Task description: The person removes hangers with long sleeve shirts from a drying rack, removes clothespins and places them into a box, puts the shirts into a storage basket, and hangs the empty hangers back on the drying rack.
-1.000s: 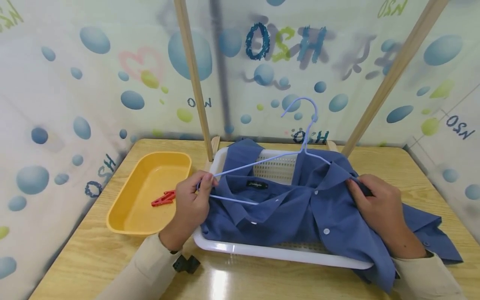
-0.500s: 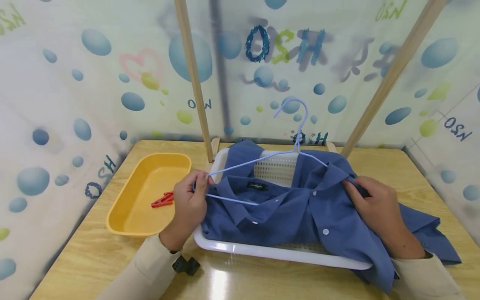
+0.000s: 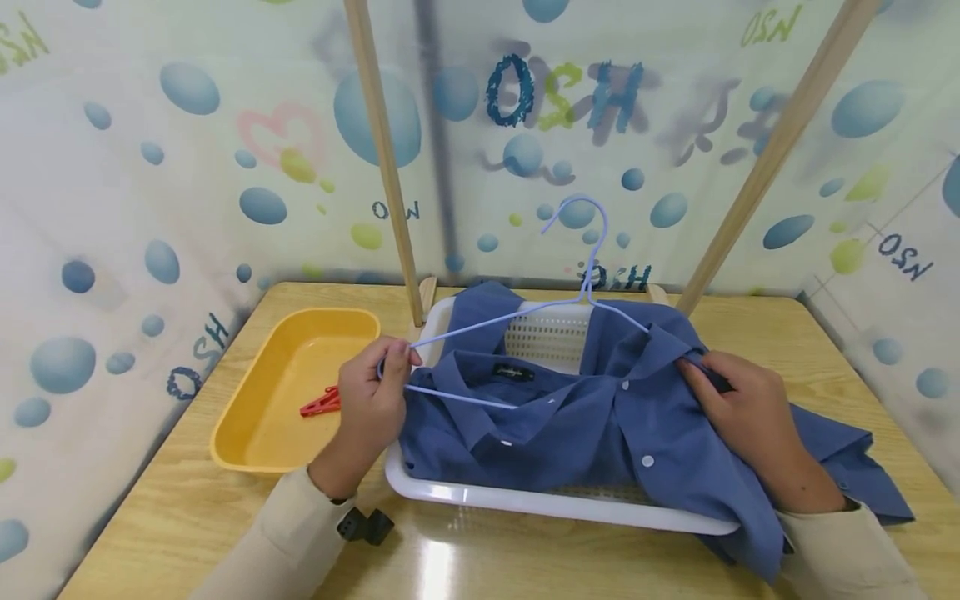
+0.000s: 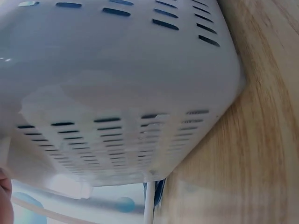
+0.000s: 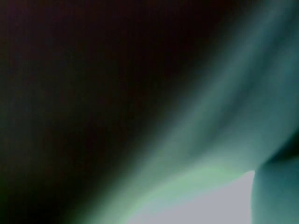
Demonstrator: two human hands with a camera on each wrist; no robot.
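A blue button-up shirt lies over a white plastic basket, collar and label facing up. My left hand grips the left end of a light-blue wire hanger, whose hook points up toward the wall. The hanger's right arm runs under the shirt's collar at the right, and its lower bar enters the neck opening. With thumb and fingers my right hand pinches the shirt near its right shoulder. Cloth hides the hanger's right end. The right wrist view is dark and blurred by nearby fabric.
A yellow tub with red clothespins stands left of the basket. Two wooden poles rise behind it from the wooden table. The left wrist view shows the basket's slotted wall close up.
My left hand and the hanger have shifted slightly left, the hook moving left too. My right hand still holds the shirt, with little movement beyond a small shift of the view.
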